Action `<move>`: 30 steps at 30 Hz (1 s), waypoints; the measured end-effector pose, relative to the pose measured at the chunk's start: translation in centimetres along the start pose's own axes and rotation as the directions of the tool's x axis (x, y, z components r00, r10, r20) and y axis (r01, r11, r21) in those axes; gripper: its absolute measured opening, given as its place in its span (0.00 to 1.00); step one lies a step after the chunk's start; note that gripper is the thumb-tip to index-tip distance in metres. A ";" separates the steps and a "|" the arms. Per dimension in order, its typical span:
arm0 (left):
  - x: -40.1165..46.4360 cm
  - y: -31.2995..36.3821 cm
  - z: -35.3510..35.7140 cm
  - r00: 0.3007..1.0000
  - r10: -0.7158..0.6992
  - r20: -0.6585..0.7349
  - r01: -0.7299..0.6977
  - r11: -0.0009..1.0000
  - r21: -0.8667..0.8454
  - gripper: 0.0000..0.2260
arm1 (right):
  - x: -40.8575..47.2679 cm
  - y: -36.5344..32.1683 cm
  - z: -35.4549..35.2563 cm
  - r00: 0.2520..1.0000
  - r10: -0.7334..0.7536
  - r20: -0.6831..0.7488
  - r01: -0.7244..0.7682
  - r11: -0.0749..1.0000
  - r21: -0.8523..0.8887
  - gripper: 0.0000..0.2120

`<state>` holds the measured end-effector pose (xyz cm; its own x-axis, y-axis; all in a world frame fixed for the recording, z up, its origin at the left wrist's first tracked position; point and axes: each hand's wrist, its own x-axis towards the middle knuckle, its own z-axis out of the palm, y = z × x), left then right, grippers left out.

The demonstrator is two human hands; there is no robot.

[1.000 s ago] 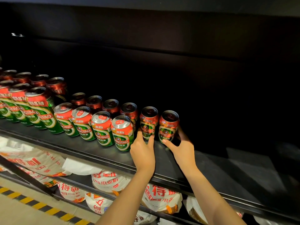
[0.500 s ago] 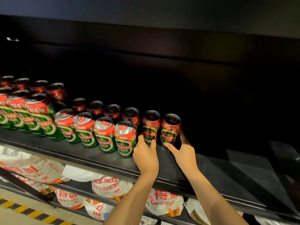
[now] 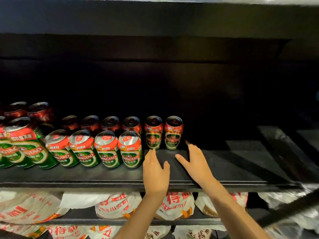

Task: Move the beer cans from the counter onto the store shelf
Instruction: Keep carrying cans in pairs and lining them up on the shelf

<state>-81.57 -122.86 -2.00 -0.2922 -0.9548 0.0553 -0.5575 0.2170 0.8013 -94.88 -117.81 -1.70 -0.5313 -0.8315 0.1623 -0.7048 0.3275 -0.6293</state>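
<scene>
Two bare hands over a dark store shelf (image 3: 224,169), both empty. Left hand (image 3: 155,171) just in front of the end cans, fingers straight and close together, thumb out to the side, touching no can. Right hand (image 3: 195,163) beside it, fingers spread loosely, thumb pointing left, also clear of the cans.

Beer cans (image 3: 107,149) upright in two rows along the left half of the shelf. Two end cans (image 3: 163,132) at the right end of the back row, side by side, standing free just beyond the fingertips. Bare shelf to the right. Bagged goods (image 3: 119,204) on the lower shelf.

Likely step: placing done for this pair, hands released. Next, probably: back to the counter, out of view here, for more cans, then filling the front row gap ahead of the end pair without knocking neighbours.
</scene>
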 end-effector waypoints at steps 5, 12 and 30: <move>-0.8 -0.9 -3.1 0.896 0.185 0.404 -0.334 0.880 0.338 0.26 | -8.0 -0.3 -3.1 0.993 0.113 0.020 -0.107 0.976 -0.191 0.25; -5.4 0.1 -5.3 0.594 0.412 0.691 -0.672 0.727 0.144 0.14 | -24.7 -1.9 -4.3 0.900 0.388 -0.197 -0.424 0.884 -0.196 0.18; -48.6 -1.4 -10.7 -0.724 0.343 0.598 -0.568 0.194 -0.800 0.21 | -74.0 -23.8 1.9 -0.209 0.802 -0.560 -0.900 0.066 0.431 0.21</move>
<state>-58.34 -78.94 0.58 -0.4444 0.8876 -0.1212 0.6792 0.4220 0.6005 -37.93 -64.92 -0.18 -0.7174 0.6875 -0.1129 0.6339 0.5768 -0.5152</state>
